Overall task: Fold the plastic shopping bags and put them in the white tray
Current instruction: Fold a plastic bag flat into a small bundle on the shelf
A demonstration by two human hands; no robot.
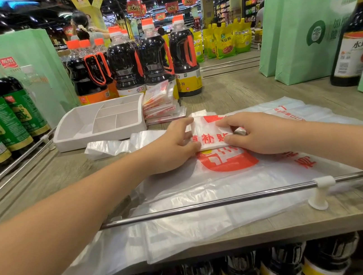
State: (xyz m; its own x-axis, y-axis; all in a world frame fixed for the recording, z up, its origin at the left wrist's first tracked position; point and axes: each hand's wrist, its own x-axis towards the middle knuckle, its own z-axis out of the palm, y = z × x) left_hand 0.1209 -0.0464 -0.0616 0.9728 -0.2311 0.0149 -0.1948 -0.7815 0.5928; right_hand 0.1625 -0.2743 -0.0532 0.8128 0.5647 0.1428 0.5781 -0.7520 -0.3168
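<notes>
On the worktop: a folded bag is pinched at its side edges by the left hand and right hand, over flat unfolded bags.
White tray: no bag is seen inside; a stack of folded bags is set just beside it.
Left to do: traying, further folding.

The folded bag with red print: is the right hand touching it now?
Touching. The head view shows the right hand with its fingers on top of the folded bag and its thumb at the near edge.
</notes>
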